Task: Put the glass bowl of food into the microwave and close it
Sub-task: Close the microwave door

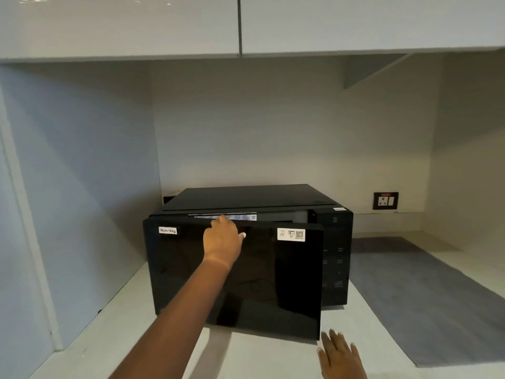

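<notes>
A black microwave (246,199) stands on a pale counter in an alcove. Its glossy door (287,283) is partly ajar, hinged at the left, with a gap along the top and right edge. A "Non-Veg" label (167,230) is stuck at the door's upper left. My left hand (222,237) rests on the door's top edge, fingers hooked over it. My right hand (338,354) hovers low near the door's lower right corner, fingers spread and holding nothing. The glass bowl of food is not visible; the door hides the cavity.
The microwave's control panel (334,258) is on its right side. A grey mat (426,299) lies on the counter to the right. A wall socket (385,200) sits behind on the right. Cabinets (246,23) hang overhead, and a wall (68,187) closes the left.
</notes>
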